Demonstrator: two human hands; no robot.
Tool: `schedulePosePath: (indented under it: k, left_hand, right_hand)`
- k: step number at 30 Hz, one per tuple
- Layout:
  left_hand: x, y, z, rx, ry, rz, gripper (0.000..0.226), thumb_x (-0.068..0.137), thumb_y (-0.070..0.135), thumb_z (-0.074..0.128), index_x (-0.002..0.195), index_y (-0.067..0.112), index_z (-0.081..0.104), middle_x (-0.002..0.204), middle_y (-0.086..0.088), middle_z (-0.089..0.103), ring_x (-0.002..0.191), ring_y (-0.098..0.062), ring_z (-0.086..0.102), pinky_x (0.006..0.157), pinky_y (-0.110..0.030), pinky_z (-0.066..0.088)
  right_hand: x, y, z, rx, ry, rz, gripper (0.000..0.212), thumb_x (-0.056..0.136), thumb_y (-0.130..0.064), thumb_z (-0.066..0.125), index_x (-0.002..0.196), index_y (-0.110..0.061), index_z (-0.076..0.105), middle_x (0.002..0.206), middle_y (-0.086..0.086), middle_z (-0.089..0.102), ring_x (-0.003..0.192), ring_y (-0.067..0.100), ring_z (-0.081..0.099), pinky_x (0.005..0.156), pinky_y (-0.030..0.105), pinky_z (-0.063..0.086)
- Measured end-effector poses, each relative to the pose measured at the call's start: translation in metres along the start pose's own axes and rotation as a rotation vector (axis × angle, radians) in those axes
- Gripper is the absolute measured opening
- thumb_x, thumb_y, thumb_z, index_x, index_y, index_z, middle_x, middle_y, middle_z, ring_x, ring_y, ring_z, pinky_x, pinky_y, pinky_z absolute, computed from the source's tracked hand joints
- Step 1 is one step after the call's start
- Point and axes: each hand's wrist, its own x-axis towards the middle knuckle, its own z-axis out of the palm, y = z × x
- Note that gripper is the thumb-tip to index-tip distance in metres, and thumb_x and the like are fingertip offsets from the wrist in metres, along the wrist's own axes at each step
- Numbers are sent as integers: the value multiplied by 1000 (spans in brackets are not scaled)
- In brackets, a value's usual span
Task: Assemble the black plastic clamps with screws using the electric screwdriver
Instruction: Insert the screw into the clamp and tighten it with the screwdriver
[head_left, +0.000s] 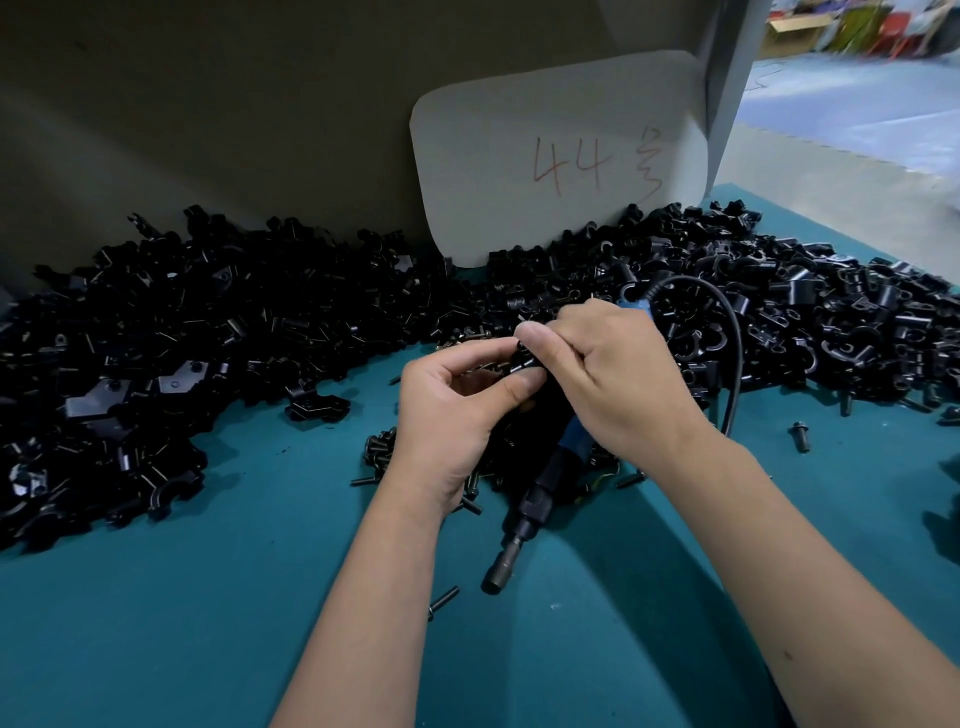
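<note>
My left hand (457, 415) and my right hand (608, 374) meet over the middle of the teal table (208, 623). Between their fingertips they pinch a small black clamp piece (524, 358). The right hand also grips the electric screwdriver (540, 499) in its palm; the tool's black and blue body slants down toward me, bit end low at the front. Its black cable (727, 332) loops up behind the right hand. Loose black screws (379, 452) lie under and around the hands.
A big heap of black clamp halves (156, 364) fills the left, another heap of clamp parts (805, 312) the right. A pale card (545, 156) marked 44 leans against the back wall. Single screws (800, 436) lie scattered on the right.
</note>
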Motion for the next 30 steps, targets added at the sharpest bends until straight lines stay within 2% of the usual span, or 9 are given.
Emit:
schedulePosePath:
  k: [3,5,10,14,17,20,22,24,30]
  left_hand:
    - [0,1,2,-26,8,7,31,70,20,90,100,19,84,104,-10,80,96,-27,77,81,-32,61]
    - [1,1,0,-50,2,21,30,71,19,90,100,20,84,104,-10,80,96,-24,77,80,-28,61]
    - [2,-2,5,13,37,75,31,71,16,90,100,26,84,102,-7,80,100,-32,75,91,-45,61]
    - [4,-5,8,-10,49,120,30,75,18,89,104,20,83,108,-10,79,107,-35,74,97,-54,59]
    - [3,-9,12,29,46,122,30,75,17,89,103,24,83,112,-5,79,111,-29,74,99,-54,57]
    - [1,-10,19,3,75,90,32,72,17,92,102,24,83,105,-3,80,101,-23,76,90,-39,61]
    - [0,-9,22,-123,85,50,36,70,16,92,104,15,80,98,-4,80,89,-17,76,81,-30,61]
    - [0,-6,22,-264,97,-15,35,71,18,84,105,11,76,95,-6,79,82,-16,75,76,-27,60]
    - [-1,0,20,-490,90,-173,21,79,19,77,97,12,69,82,-2,77,77,-20,75,71,-22,60]
  right_hand:
    - [-1,2,-6,12,-27,-13,50,107,-53,38,68,-23,46,66,-8,47,70,11,48,65,33,39]
    - [1,3,-10,20,-78,-46,39,109,-41,46,74,-21,48,74,-8,47,77,10,47,71,28,35]
    - [3,-5,-10,92,-2,64,55,108,-43,49,58,-21,43,52,-8,42,54,14,43,55,28,32]
    - [3,-5,-16,140,-85,39,38,108,-31,50,74,-14,51,65,-8,48,65,9,45,60,22,31]
    - [4,-7,-15,67,-45,76,56,107,-43,49,62,-10,51,53,-2,46,54,17,42,56,37,35]
    - [5,-5,-27,137,-71,191,73,105,-58,40,51,-10,44,46,5,43,43,20,37,51,38,35]
    - [6,0,-39,115,-139,243,78,108,-59,32,51,-8,48,47,10,51,42,21,44,53,37,41]
    - [7,9,-52,13,-246,334,73,109,-53,37,58,-8,61,53,9,63,43,16,54,54,31,47]
    - [-1,31,-83,-108,-768,586,13,88,-25,83,79,-19,76,63,8,73,53,18,70,50,23,54]
